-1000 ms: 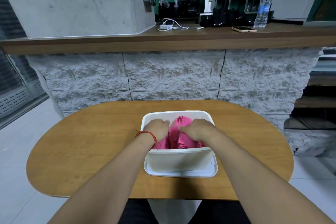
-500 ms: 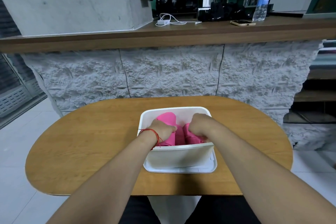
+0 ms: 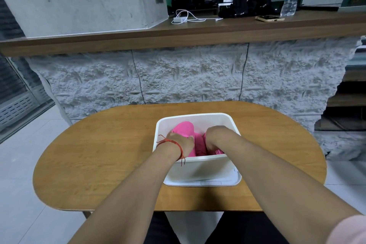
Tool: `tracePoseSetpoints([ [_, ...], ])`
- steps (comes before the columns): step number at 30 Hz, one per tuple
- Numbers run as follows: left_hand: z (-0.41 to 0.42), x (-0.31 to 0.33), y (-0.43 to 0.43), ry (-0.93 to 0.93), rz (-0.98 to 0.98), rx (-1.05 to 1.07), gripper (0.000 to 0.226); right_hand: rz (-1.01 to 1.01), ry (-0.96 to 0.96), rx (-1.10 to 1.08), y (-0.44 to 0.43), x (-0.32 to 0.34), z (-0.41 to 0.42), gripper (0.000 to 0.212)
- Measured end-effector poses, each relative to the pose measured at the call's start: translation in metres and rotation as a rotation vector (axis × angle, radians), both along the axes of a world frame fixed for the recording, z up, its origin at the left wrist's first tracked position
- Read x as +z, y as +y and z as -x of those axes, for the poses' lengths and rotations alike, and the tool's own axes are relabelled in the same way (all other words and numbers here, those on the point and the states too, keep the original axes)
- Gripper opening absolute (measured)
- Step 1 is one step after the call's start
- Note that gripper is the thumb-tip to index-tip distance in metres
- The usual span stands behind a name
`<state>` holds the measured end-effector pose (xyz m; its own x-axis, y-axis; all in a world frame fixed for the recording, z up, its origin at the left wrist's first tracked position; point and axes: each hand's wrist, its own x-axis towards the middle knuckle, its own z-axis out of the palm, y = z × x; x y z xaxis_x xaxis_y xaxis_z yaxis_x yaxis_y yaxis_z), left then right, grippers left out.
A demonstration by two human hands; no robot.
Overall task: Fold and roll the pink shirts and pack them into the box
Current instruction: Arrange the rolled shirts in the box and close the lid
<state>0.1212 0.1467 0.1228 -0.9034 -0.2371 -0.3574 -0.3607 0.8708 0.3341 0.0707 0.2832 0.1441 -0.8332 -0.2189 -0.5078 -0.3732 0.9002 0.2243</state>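
now, in one white box point(image 3: 198, 166), left hand point(image 3: 179, 141) holds a rolled pink shirt point(image 3: 183, 128); right hand point(image 3: 216, 136) grip cannot be told

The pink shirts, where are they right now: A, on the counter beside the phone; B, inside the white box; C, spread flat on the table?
B: the pink shirts sit inside the white box, with the left hand and right hand down among them.

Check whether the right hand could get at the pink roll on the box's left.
Probably, in part: the left hand covers the near end of the pink roll; its far end lies bare, close to the right hand.
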Motion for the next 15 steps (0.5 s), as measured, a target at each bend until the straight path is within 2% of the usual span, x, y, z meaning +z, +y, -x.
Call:
tracePoseSetpoints([
  [6, 0.000, 0.003, 0.008, -0.041, -0.097, 0.125, 0.094, 0.029, 0.062, 0.068, 0.003, 0.000, -0.011, 0.027],
  [9, -0.006, 0.012, 0.006, -0.044, -0.071, 0.079, 0.098, 0.112, 0.098, 0.087, 0.015, 0.006, -0.025, 0.030],
  [12, -0.016, 0.021, -0.007, -0.047, 0.054, -0.102, 0.078, 0.268, 0.222, 0.058, 0.038, 0.020, -0.033, 0.031],
  [13, -0.020, 0.025, -0.012, 0.017, 0.120, -0.194, 0.068, 0.350, 0.300, 0.033, 0.047, 0.026, -0.033, 0.032],
  [15, -0.027, 0.033, -0.023, 0.290, 0.152, -0.268, 0.047, 0.599, 0.446, -0.061, 0.065, 0.034, -0.029, 0.038],
])
